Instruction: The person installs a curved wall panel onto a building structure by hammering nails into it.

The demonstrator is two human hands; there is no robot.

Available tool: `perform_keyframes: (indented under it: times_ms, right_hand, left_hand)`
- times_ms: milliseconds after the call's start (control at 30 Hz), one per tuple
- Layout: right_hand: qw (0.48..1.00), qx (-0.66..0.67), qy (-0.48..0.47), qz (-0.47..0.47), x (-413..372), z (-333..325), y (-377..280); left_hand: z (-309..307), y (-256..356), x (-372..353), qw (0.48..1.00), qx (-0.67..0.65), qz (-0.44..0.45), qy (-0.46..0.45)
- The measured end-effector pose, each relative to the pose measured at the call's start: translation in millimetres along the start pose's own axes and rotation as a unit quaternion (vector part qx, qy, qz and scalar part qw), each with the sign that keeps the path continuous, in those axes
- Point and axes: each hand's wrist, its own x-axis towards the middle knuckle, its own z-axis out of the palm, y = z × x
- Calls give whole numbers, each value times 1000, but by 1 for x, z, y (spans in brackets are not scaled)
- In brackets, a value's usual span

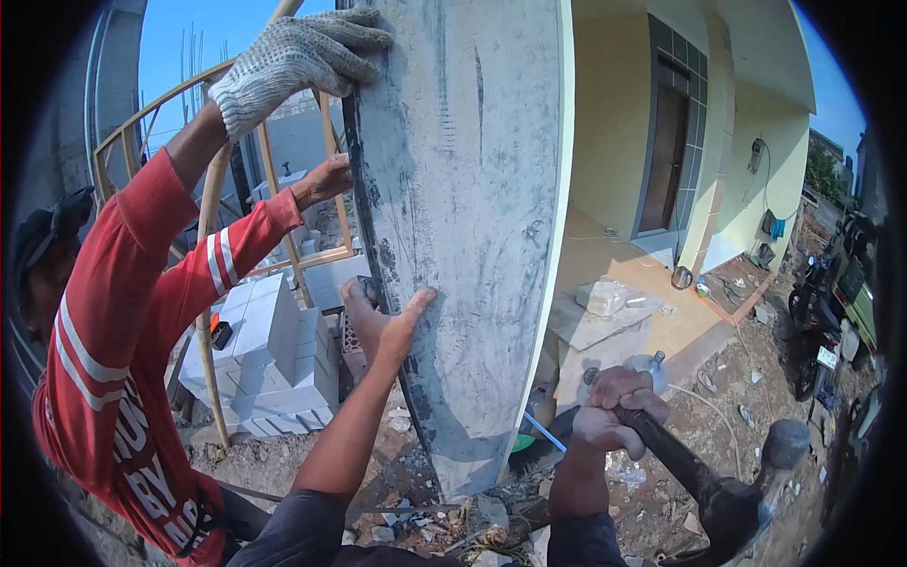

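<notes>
A tall grey, cement-stained board (482,236) stands upright in front of me, its dark left edge chipped. My left hand (385,317) is closed on that edge, thumb on the face and fingers round the side, partly hidden. Low on the right, my right hand (619,416) is wrapped round the handle of a hammer (675,463), whose dark head points out to the right, apart from the board. On the left, a co-worker in a red sweatshirt (142,283) holds the same edge with a gloved hand (307,61) above and a bare hand (326,180) below it.
White blocks (260,350) are stacked behind a bamboo pole (210,283) at left. Rubble (397,482) covers the ground below the board. To the right are a tiled porch (605,255), a brown door (663,156), a hose (723,416) and parked motorcycles (822,321).
</notes>
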Motion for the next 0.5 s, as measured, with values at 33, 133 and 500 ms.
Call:
perform_keyframes:
  times_ms: [33,133,500]
  right_hand:
    - [994,87,0,-62,10,3,-2]
    - [993,-107,-52,1,-30,-23,46]
    - [991,106,-30,-71,18,0,-1]
  left_hand:
    - [4,-1,6,1000,-3,4,7]
    - [-3,-6,-7,1000,-4,-14,-7]
    - [4,1,4,1000,4,1,15]
